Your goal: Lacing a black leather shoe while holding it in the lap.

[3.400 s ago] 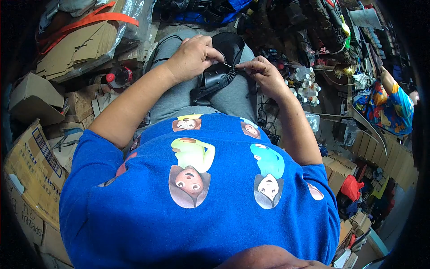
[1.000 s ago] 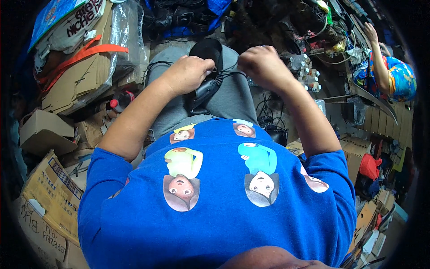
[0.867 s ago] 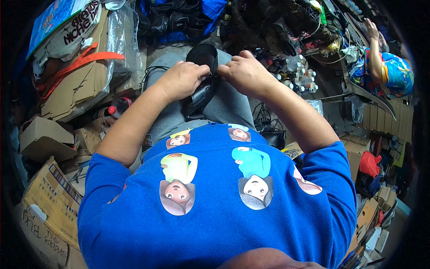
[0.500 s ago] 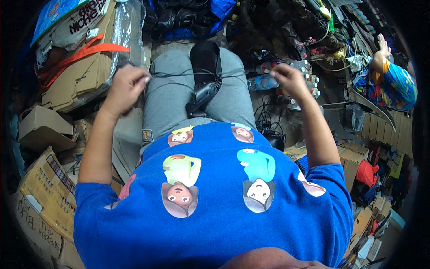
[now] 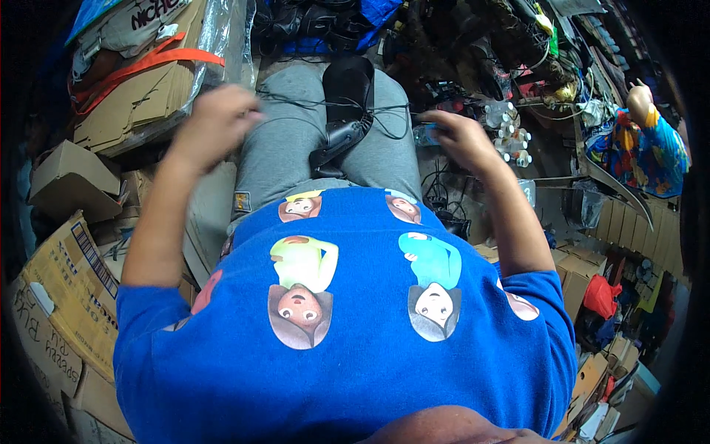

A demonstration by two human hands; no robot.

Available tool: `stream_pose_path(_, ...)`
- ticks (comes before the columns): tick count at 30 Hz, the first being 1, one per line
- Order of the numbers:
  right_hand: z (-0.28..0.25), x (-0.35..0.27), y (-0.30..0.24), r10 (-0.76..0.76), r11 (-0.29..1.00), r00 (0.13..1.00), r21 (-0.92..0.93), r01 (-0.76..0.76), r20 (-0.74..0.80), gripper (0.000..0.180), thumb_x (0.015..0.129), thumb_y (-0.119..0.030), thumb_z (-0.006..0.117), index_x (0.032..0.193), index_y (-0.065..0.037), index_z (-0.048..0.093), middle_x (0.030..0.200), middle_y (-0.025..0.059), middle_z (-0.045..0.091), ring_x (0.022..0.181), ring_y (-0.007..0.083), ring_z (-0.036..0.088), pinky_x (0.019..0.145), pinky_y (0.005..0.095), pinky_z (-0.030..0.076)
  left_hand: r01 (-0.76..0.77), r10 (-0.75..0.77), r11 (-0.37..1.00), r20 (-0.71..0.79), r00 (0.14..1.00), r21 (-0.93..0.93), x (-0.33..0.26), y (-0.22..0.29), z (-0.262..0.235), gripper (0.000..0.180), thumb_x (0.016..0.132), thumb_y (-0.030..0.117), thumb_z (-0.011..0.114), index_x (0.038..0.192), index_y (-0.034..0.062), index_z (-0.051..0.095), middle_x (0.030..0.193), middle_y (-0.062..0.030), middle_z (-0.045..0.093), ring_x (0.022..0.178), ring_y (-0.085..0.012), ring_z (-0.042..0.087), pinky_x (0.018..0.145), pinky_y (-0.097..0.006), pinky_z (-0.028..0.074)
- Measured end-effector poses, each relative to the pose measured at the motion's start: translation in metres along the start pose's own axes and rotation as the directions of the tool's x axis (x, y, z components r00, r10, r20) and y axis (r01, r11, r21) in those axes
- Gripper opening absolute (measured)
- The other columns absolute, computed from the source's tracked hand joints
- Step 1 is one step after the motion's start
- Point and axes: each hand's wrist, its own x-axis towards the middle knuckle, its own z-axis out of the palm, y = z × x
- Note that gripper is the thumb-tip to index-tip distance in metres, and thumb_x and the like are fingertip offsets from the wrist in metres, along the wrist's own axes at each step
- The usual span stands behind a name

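Between my thighs rests a black shoe (image 5: 346, 103), its broad dark end pointing away from me and its shiny, gathered leather part closer. Thin black cord (image 5: 296, 102) runs across both grey-trousered legs and past the shoe, with a slack loop over the right thigh. My left hand (image 5: 220, 122), smeared by motion, is closed beyond the left knee at one end of the cord. Off the right thigh, my right hand (image 5: 464, 139) has its fingers bent together by the cord's other end. Neither hand touches the shoe; the exact grip of the fingertips is partly hidden.
Flattened cardboard (image 5: 148, 103) with an orange strap (image 5: 148, 68) is stacked at left, above an open carton (image 5: 74, 181). Plastic bottles (image 5: 510, 133) stand at right. Farther right appears another person's raised hand (image 5: 640, 102). Black items lie on blue sheeting (image 5: 381, 13) ahead.
My left hand has shifted slightly up and inward, and my right hand has turned with its fingers pointing inward. The cord has slackened into a loop on the right. The view has shifted slightly.
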Motion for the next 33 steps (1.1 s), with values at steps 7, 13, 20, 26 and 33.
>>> stream_pose_path(7, -0.140, -0.188, 0.238, 0.680, 0.546, 0.579, -0.217, -0.809, -0.449, 0.038, 0.088, -0.021, 0.060, 0.125, -0.015, 0.057, 0.120, 0.0093, 0.062, 0.110, 0.0215, 0.059, 0.093, 0.0316, 0.044, 0.720, -0.279, 0.488, -0.694, 0.664, 0.493, -0.167, -0.109, -0.223, 0.024, 0.087, 0.025, 0.062, 0.102, 0.0076, 0.069, 0.099, -0.0075, 0.068, 0.090, -0.0208, 0.063, 0.081, -0.030, 0.048)
stream_pose_path(13, -0.066, -0.074, 0.142, 0.621, 0.766, 0.773, -0.111, -0.633, -0.126, 0.055, 0.083, -0.031, 0.068, 0.134, -0.030, 0.048, 0.103, 0.0112, 0.068, 0.087, 0.0195, 0.064, 0.080, 0.0324, 0.049, 0.583, -0.519, 0.811, -0.521, 0.678, -0.049, -0.063, -0.048, -0.060, 0.031, 0.080, 0.014, 0.066, 0.109, 0.0027, 0.066, 0.110, -0.0123, 0.064, 0.103, -0.0221, 0.059, 0.091, -0.033, 0.043)
stream_pose_path(20, 0.035, 0.027, -0.033, 0.117, 0.874, 0.988, 0.462, -0.150, 0.099, 0.030, 0.086, -0.020, 0.068, 0.110, -0.006, 0.057, 0.071, -0.0047, 0.052, 0.065, 0.0074, 0.046, 0.058, 0.0257, 0.040, 0.138, -0.126, 0.963, 0.065, 0.990, -0.232, 0.042, 0.040, 0.061, 0.027, 0.083, 0.015, 0.063, 0.108, 0.0045, 0.062, 0.102, -0.0168, 0.064, 0.096, -0.0259, 0.061, 0.084, -0.034, 0.047)
stream_pose_path(26, 0.022, 0.034, -0.026, 0.050, 0.995, 0.999, 0.087, -0.049, -0.009, 0.024, 0.086, -0.023, 0.066, 0.095, -0.003, 0.056, 0.069, 0.0075, 0.055, 0.064, 0.0211, 0.051, 0.060, 0.0350, 0.043, 0.344, -0.315, 0.870, 0.139, 0.939, -0.352, 0.008, 0.002, 0.045, 0.019, 0.088, 0.019, 0.059, 0.084, 0.0001, 0.058, 0.073, -0.0068, 0.057, 0.071, -0.0132, 0.052, 0.066, -0.029, 0.043)
stream_pose_path(33, 0.007, 0.030, 0.020, 0.099, 0.994, 0.986, 0.049, -0.093, -0.134, 0.028, 0.087, -0.010, 0.059, 0.114, -0.013, 0.065, 0.100, 0.0107, 0.055, 0.091, 0.0249, 0.056, 0.081, 0.0325, 0.045, 0.288, -0.348, 0.921, -0.220, 0.911, -0.262, -0.022, -0.037, 0.032, 0.033, 0.087, 0.020, 0.059, 0.116, 0.0054, 0.058, 0.115, -0.0137, 0.059, 0.108, -0.0261, 0.056, 0.092, -0.035, 0.042)
